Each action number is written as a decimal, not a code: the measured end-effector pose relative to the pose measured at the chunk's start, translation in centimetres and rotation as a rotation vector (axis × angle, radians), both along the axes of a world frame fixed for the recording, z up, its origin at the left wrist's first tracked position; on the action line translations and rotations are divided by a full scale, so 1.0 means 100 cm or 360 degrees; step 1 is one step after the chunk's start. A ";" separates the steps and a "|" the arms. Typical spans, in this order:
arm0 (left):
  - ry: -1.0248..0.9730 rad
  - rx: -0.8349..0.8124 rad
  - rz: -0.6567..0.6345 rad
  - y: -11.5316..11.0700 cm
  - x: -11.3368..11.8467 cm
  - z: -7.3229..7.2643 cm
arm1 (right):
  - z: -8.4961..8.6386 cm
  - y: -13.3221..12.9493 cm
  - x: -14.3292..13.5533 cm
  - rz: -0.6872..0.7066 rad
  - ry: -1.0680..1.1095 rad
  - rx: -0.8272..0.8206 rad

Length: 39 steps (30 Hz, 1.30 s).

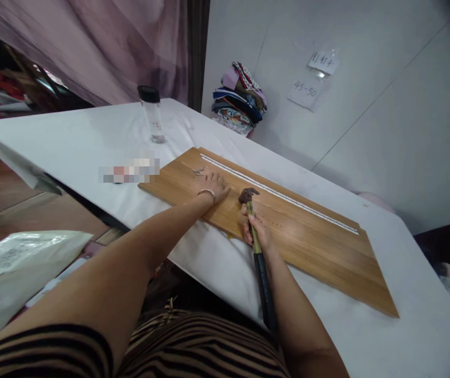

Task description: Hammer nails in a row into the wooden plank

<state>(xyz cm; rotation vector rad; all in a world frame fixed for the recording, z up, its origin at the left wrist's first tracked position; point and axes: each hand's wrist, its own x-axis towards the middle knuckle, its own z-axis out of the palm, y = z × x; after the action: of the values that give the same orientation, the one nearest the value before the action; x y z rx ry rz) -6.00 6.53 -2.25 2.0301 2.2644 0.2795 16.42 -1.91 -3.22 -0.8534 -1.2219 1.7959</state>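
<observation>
A wooden board (319, 247) lies at a slant across the white-covered table. My left hand (216, 188) rests on it palm down, fingers stretched out, just beside a small loose pile of nails (199, 171). Around the handle of a claw hammer (259, 273), close below its rusty head, my right hand (262, 231) is closed. The hammer head hovers over or near the board; contact cannot be made out. Right of that hand, a short row of small dark dots (276, 224) marks the board, nail heads or holes. A white measuring strip (280, 194) runs along the board's far edge.
A clear bottle with a black lid (152, 115) stands on the table (79, 131) at the back left, near a blurred-out object (130, 169). Folded clothes (238, 100) are piled against the wall. Paper notes (307, 92) hang there. A plastic bag (24, 273) sits lower left.
</observation>
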 end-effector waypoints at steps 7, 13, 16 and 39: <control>-0.0011 -0.0019 0.0007 -0.001 0.000 0.002 | 0.001 0.000 0.000 -0.0005 -0.0025 0.0009; -0.0009 -0.0023 0.0005 -0.004 0.002 0.006 | 0.001 0.000 0.000 -0.0003 -0.0025 0.0011; -0.0002 -0.0016 0.0006 -0.004 0.002 0.006 | 0.001 0.000 0.000 -0.0011 -0.0017 0.0001; -0.0023 0.0023 -0.0001 0.000 0.000 -0.001 | 0.004 -0.002 -0.001 -0.0022 -0.0032 -0.0019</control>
<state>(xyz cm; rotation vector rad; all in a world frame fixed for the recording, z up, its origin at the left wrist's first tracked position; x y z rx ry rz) -6.00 6.52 -2.35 2.0289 2.2598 0.3104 16.36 -2.09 -2.83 -0.8870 -1.2164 1.7891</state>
